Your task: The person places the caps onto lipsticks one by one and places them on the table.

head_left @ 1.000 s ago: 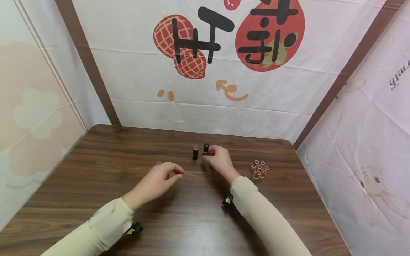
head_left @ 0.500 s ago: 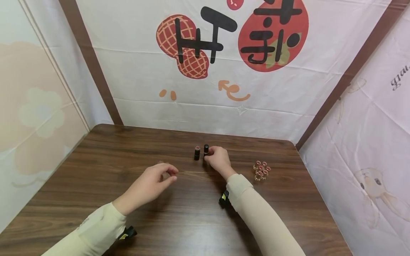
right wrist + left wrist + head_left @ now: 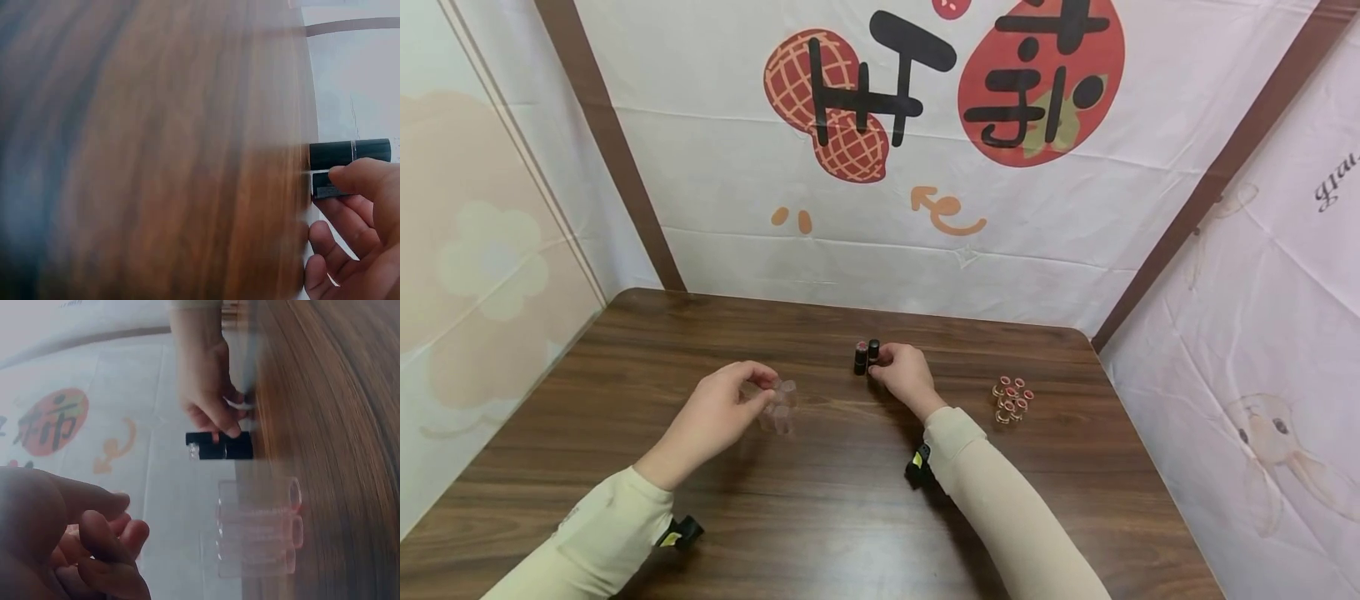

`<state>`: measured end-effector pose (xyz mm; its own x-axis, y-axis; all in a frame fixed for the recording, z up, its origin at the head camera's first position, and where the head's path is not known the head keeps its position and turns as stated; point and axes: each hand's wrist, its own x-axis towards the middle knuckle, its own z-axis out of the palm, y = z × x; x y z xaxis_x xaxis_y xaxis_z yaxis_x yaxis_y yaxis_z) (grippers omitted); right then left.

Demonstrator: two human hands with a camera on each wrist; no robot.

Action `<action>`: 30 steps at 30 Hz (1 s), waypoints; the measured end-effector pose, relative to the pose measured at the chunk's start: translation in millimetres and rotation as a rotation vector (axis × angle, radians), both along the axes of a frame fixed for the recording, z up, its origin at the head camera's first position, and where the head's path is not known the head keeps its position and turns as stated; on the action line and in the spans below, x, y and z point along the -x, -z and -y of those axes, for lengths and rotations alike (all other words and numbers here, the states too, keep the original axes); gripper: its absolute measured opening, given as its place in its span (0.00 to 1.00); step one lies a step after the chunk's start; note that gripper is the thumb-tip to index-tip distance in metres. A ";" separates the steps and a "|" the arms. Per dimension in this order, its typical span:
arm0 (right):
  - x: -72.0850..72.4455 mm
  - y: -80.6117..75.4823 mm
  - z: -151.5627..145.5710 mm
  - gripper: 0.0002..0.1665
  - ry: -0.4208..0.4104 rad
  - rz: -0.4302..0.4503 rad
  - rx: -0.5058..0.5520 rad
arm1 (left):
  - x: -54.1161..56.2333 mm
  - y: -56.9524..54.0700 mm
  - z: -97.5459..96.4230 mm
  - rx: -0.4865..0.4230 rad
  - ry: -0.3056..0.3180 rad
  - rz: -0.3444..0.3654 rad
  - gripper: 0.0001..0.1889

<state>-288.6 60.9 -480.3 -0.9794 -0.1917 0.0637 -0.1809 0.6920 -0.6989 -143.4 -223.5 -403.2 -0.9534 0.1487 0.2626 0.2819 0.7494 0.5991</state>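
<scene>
My right hand (image 3: 907, 377) pinches a slim black lipstick tube (image 3: 873, 348) upright near the back of the table. Close on its left stands a second black lipstick tube (image 3: 860, 360), whose top shows pinkish red from above and clear in the left wrist view. In the right wrist view, thumb and fingers are on the held tube (image 3: 325, 187). My left hand (image 3: 718, 408) hovers beside several clear, pink-tinted plastic cylinders (image 3: 259, 531) standing close together. Its fingers (image 3: 103, 550) are loosely curled with nothing between them, and it partly covers the cylinders in the head view.
Several gold rings with red tops (image 3: 1011, 400) stand in a cluster on the right of the brown wooden table (image 3: 850, 500). A printed white cloth (image 3: 715, 192) hangs behind the table's back edge, with more cloth at both sides.
My right hand has brought its lipstick tube left, close against the other one. My left hand has drawn back to the left, so the clear cylinders now show.
</scene>
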 end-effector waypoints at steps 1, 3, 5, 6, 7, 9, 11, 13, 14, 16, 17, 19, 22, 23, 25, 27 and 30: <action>0.0 0.2 0.3 0.15 0.001 0.001 0.001 | 1.0 0.1 1.8 0.010 -0.008 0.000 0.11; -0.4 -0.1 0.6 0.15 0.005 0.005 0.006 | 3.0 0.7 5.1 0.030 -0.018 0.010 0.12; -0.7 -0.5 0.7 0.14 0.007 0.006 0.009 | 5.3 2.5 8.2 0.048 -0.023 0.022 0.13; -0.9 -0.8 0.9 0.14 0.008 0.007 0.014 | 6.5 3.7 9.8 0.052 -0.024 0.033 0.14; -1.2 -1.1 1.1 0.15 0.007 0.008 0.016 | 7.8 4.8 11.4 0.056 -0.026 0.042 0.15; -2.0 -1.8 1.5 0.16 0.003 0.008 0.018 | 10.4 7.3 14.2 0.062 -0.026 0.062 0.17; -3.7 -2.7 1.8 0.19 -0.002 0.010 0.018 | 12.8 10.0 16.7 0.068 -0.027 0.081 0.20; -6.4 -3.8 1.2 0.22 -0.003 0.017 0.020 | 15.1 13.1 18.9 0.074 -0.029 0.096 0.21; -8.3 -4.7 0.5 0.23 0.001 0.020 0.022 | 16.0 14.7 19.8 0.078 -0.028 0.099 0.21; -12.9 -6.9 -2.1 0.25 0.006 0.025 0.028 | 17.6 17.9 21.7 0.081 -0.026 0.111 0.22; -15.2 -8.1 -3.8 0.26 0.007 0.027 0.029 | 18.4 19.7 22.8 0.081 -0.025 0.115 0.22; -20.3 -11.4 -8.0 0.26 -0.002 0.022 0.033 | 19.7 22.6 24.6 0.078 -0.025 0.120 0.22; -28.2 -17.8 -15.7 0.27 -0.027 0.012 0.034 | 21.3 25.7 26.6 0.068 -0.023 0.120 0.21; -30.8 -20.0 -18.6 0.28 -0.035 0.008 0.034 | 21.7 26.3 26.8 0.066 -0.021 0.118 0.21; -36.1 -25.1 -24.6 0.28 -0.047 -0.006 0.036 | 22.5 27.3 27.0 0.060 -0.017 0.117 0.21; -41.1 -30.1 -30.3 0.29 -0.056 -0.022 0.035 | 23.2 27.9 26.7 0.056 -0.011 0.116 0.21; -48.0 -37.8 -37.8 0.28 -0.073 -0.064 0.034 | 24.7 29.4 26.8 0.055 -0.005 0.112 0.21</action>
